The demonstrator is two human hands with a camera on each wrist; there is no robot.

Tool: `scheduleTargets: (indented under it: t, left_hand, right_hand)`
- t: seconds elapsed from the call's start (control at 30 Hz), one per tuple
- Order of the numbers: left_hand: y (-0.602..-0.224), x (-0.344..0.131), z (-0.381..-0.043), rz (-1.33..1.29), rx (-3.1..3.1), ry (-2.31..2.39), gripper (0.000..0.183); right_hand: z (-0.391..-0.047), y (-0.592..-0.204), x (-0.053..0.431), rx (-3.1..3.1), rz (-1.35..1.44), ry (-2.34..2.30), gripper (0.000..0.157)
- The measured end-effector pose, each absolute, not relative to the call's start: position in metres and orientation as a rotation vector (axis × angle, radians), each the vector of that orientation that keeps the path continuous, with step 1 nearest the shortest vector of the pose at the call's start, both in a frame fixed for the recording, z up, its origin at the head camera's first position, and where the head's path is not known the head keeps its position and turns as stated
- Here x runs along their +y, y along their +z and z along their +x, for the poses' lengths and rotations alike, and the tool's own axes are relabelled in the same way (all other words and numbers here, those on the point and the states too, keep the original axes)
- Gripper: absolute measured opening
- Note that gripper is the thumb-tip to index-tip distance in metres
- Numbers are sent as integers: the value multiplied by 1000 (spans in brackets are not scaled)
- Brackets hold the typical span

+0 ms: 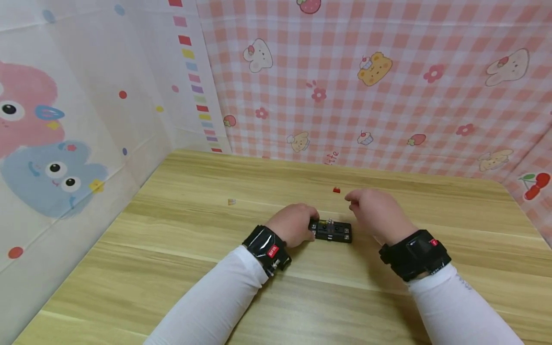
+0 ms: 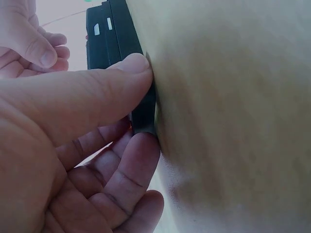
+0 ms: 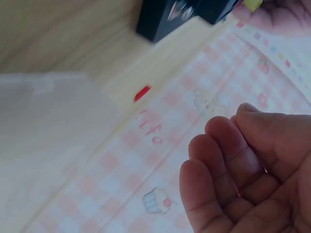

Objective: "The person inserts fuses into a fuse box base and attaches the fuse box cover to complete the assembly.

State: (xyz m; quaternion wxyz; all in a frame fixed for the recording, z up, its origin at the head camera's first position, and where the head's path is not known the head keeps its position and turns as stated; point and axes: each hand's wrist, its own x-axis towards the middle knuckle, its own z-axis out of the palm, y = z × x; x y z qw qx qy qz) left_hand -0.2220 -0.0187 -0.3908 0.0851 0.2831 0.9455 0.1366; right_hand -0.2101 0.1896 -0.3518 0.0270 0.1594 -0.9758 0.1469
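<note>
On the wooden table lies a small black fuse block (image 1: 338, 232) with metal screw terminals on its top. My left hand (image 1: 294, 224) grips its left end, thumb (image 2: 112, 90) on the near side and fingers at the end. A yellow piece (image 3: 252, 4) shows on the block near that hand. My right hand (image 1: 379, 214) hovers just above and right of the block, apart from it. Its fingers (image 3: 206, 160) are loosely curled with the thumb near the index finger, and nothing shows between them. Behind the block lies a small red blade fuse (image 1: 337, 190).
A pale, clear-looking fuse (image 1: 231, 201) lies on the table (image 1: 181, 268) farther left. A pink checked cloth (image 1: 327, 115) stands behind the table, and a white printed cloth (image 1: 146, 120) along the left. A pale blurred shape (image 3: 43, 150) fills the right wrist view's left side.
</note>
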Motion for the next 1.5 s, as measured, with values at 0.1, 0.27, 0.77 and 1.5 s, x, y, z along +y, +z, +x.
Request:
scheduleTargets:
  t: [0.1, 0.27, 0.77, 1.5]
  left_hand:
    - [-391, -19, -222, 837, 2824, 406, 44]
    - [-392, -19, -222, 838, 2830, 408, 45]
    - [-391, -19, -221, 846, 2833, 398, 44]
    - [-393, -18, -222, 850, 2841, 380, 43]
  right_hand:
    - [-216, -350, 201, -3024, 467, 438, 22]
    - [-224, -349, 222, -3036, 418, 419, 24]
    - [-238, -353, 257, -3098, 319, 378, 25]
    - [-251, -365, 285, -3177, 215, 268, 20]
